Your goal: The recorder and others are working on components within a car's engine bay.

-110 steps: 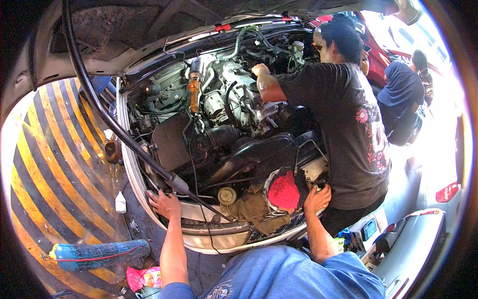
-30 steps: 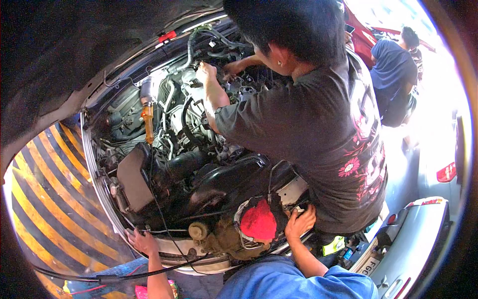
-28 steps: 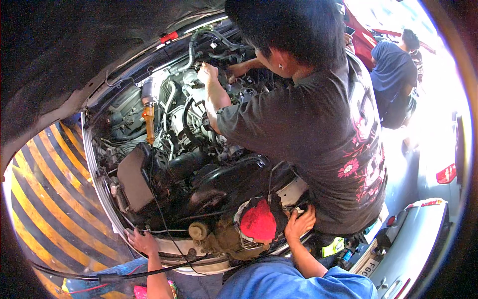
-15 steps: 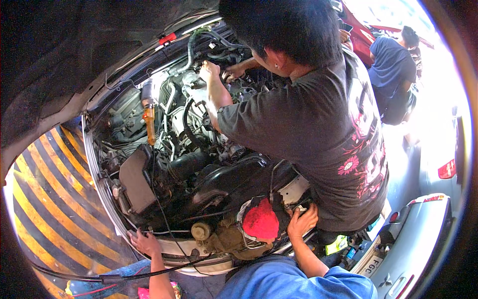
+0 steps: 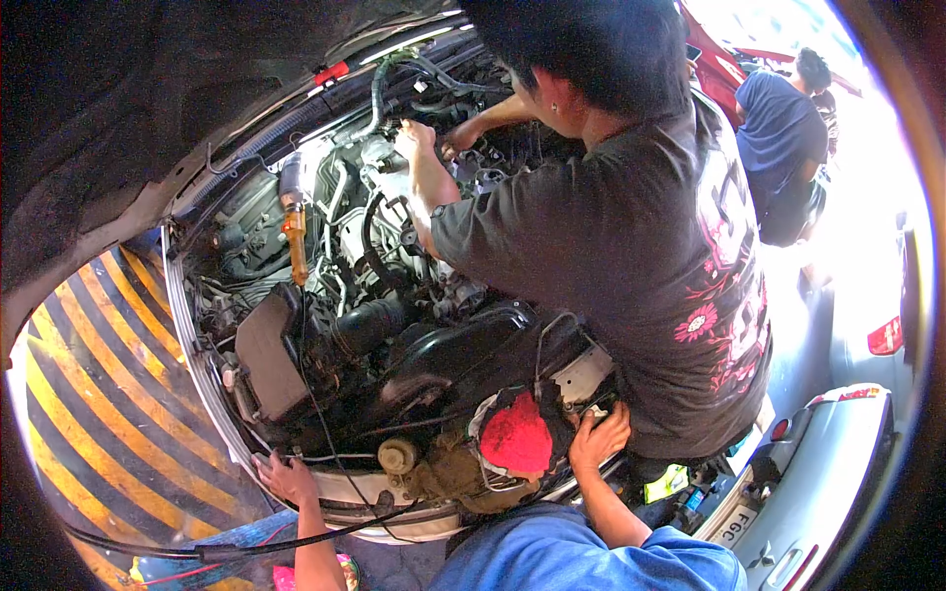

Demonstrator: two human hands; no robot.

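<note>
My left hand [image 5: 287,477] rests on the engine bay's front left edge [image 5: 345,485], fingers apart. My right hand [image 5: 597,433] curls at the front right corner, beside a pale metal bracket [image 5: 581,374]; what its fingers hold is too small to make out. Left of it sits a bright red cloth [image 5: 512,438], next to a brown rag [image 5: 443,473] and a round reservoir cap [image 5: 397,456]. An orange work lamp [image 5: 294,246] hangs over the engine [image 5: 345,231]. A co-worker in a dark flowered shirt [image 5: 631,256] leans over it, both hands [image 5: 417,140] among the hoses.
The raised hood [image 5: 118,108] is overhead. A black bar [image 5: 212,550] crosses low at left, over a blue cylinder [image 5: 168,566] and striped floor [image 5: 108,384]. A silver tailgate [image 5: 828,473] is at right; another person in blue [image 5: 774,138] stands beside a red car [image 5: 714,64].
Since the oldest frame, the co-worker has leaned farther across the engine, and the black bar has dropped from the diagonal to low at left. Over the last second my hands have barely moved.
</note>
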